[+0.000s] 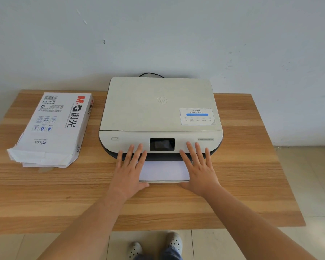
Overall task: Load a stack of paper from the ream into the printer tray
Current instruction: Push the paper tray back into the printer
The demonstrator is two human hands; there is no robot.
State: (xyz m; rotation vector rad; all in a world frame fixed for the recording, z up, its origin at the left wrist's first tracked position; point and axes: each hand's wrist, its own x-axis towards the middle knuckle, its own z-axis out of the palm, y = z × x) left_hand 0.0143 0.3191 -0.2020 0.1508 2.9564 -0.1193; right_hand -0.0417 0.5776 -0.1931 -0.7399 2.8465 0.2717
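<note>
- Left hand (129, 170) lies flat and open, fingers spread, on the left edge of the paper (164, 170); fingertips reach up to the printer (160, 117) front.
- Right hand (199, 168) mirrors it on the right edge, palm down, fingers splayed, gripping nothing.
- Both thumbs sit near the front lip of the tray (163, 182), so this reads as the push-in step: stack seated, tray about to slide home.
- Next move, by my reckoning, calls for an even shove from both palms, straight toward the printer; a lopsided push could skew the tray or ruffle the top sheets.
- The paper is a clean white stack, edges squared, lying in the pulled-out tray between the hands. Its far end disappears under the dark slot below the screen (162, 144).
- How thick the stack is, I cannot tell; only a thin front edge shows.
- Out to the left, well apart, the ream (53, 126) lies flat on the table (242, 166), wrapper torn open at the near end, sheets showing.
</note>
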